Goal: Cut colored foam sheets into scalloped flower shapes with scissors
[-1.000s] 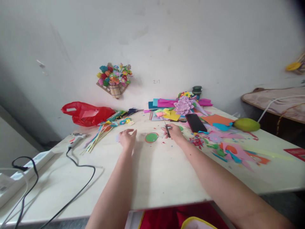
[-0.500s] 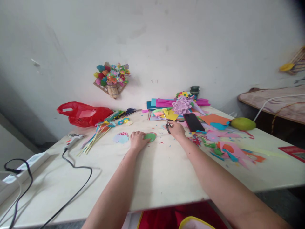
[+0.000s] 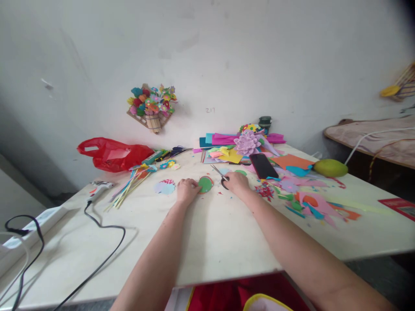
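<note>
Centre frame, green disc [image 3: 205,184] is pinched by left hand [image 3: 187,190], open-bladed scissors [image 3: 218,172] clasped by right hand [image 3: 236,182]; fingers [image 3: 194,186] may be nicked.

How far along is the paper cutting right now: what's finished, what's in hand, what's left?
Done: a purple paper flower and a scalloped cutout lie finished on the table, with offcuts to the right. In hand: the left hand grips a green paper disc; the right hand holds scissors, blades open towards it. Remaining: the disc's edge looks uncut, and stacked coloured sheets sit unused.
</note>
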Demonstrator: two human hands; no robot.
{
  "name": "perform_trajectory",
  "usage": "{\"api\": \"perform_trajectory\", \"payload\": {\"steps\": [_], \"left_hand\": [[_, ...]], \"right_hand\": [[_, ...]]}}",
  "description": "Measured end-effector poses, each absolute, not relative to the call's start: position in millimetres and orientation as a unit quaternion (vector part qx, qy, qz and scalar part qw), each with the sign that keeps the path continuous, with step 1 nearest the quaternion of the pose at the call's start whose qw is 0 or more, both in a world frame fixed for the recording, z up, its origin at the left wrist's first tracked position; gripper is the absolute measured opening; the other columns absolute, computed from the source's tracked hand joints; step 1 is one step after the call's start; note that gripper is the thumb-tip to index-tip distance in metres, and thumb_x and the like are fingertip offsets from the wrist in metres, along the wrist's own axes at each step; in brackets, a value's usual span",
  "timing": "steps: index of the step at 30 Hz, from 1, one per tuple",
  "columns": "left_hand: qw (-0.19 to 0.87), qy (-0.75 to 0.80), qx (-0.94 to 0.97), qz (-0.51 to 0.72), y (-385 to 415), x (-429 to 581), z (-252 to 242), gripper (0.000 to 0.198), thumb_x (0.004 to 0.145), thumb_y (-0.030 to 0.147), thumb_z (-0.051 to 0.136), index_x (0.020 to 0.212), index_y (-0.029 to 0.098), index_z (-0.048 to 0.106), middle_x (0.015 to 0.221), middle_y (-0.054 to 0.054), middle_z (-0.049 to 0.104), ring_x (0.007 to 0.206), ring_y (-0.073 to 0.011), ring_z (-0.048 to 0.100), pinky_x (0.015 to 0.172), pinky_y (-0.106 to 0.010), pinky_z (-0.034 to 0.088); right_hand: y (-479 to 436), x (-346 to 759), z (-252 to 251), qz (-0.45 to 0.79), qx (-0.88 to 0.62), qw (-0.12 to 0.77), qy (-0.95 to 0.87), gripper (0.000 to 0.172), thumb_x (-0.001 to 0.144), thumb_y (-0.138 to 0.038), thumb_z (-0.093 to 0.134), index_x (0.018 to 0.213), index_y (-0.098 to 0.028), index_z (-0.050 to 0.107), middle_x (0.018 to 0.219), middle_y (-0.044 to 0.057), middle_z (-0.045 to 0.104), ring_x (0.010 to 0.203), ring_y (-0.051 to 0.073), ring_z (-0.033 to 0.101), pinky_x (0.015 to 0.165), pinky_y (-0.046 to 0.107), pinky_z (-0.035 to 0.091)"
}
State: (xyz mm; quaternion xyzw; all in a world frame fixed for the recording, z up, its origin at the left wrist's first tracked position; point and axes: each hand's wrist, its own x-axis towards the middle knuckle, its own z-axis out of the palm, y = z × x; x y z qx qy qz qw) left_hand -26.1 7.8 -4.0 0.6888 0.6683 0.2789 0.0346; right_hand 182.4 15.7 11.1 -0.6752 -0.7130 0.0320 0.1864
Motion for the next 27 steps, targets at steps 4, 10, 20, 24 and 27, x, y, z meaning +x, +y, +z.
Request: {"api": "perform_trajectory", "payload": {"steps": [4, 10, 20, 24, 27], "left_hand": [[0.047, 0.683, 0.665, 0.297, 6.6, -25.3, -1.5, 0.013, 0.072, 0.026, 0.064, 0.076, 0.02, 0.074, 0.085, -0.01, 0.072, 0.095, -0.0268, 0.061, 0.085, -0.034, 0.042], [0.062, 0.682, 0.657, 0.314, 5.2, -25.7, 1.9, 0.017, 0.073, 0.022, 0.06, 0.079, 0.018, 0.075, 0.086, -0.011, 0.072, 0.091, -0.026, 0.064, 0.083, -0.033, 0.044], [0.094, 0.629, 0.679, 0.367, 8.8, -31.8, -1.8, 0.014, 0.074, 0.022, 0.061, 0.079, 0.018, 0.073, 0.086, -0.01, 0.069, 0.086, -0.0233, 0.063, 0.082, -0.033, 0.046], [0.091, 0.551, 0.721, 0.41, 7.8, -30.6, -2.8, 0.011, 0.074, 0.02, 0.059, 0.076, 0.02, 0.07, 0.085, -0.006, 0.07, 0.086, -0.021, 0.062, 0.083, -0.033, 0.046], [0.084, 0.486, 0.756, 0.429, 3.9, -23.5, -1.3, 0.01, 0.075, 0.019, 0.059, 0.073, 0.02, 0.068, 0.084, -0.005, 0.071, 0.088, -0.02, 0.061, 0.085, -0.033, 0.045]], "right_hand": [[14.4, 180.5, 11.3, 0.007, -0.662, 0.158, -0.733, 0.03, 0.079, -0.032, 0.055, 0.101, -0.02, 0.072, 0.103, 0.012, 0.07, 0.096, 0.024, 0.064, 0.073, 0.028, 0.045], [15.1, 180.7, 12.2, 0.028, -0.665, 0.151, -0.731, 0.03, 0.076, -0.032, 0.059, 0.1, -0.021, 0.073, 0.101, 0.01, 0.071, 0.095, 0.025, 0.064, 0.071, 0.028, 0.044], [9.3, 178.0, 15.0, 0.051, -0.653, 0.179, -0.734, 0.028, 0.073, -0.032, 0.059, 0.095, -0.023, 0.074, 0.108, 0.01, 0.066, 0.091, 0.024, 0.063, 0.069, 0.029, 0.043], [8.0, 176.1, 15.7, 0.015, -0.636, 0.241, -0.733, 0.028, 0.077, -0.023, 0.053, 0.097, -0.023, 0.073, 0.106, 0.007, 0.067, 0.096, 0.022, 0.061, 0.075, 0.028, 0.043], [8.2, 174.4, 16.1, 0.016, -0.627, 0.278, -0.727, 0.027, 0.078, -0.019, 0.051, 0.091, -0.022, 0.073, 0.1, 0.005, 0.069, 0.092, 0.02, 0.062, 0.075, 0.027, 0.043]]}}
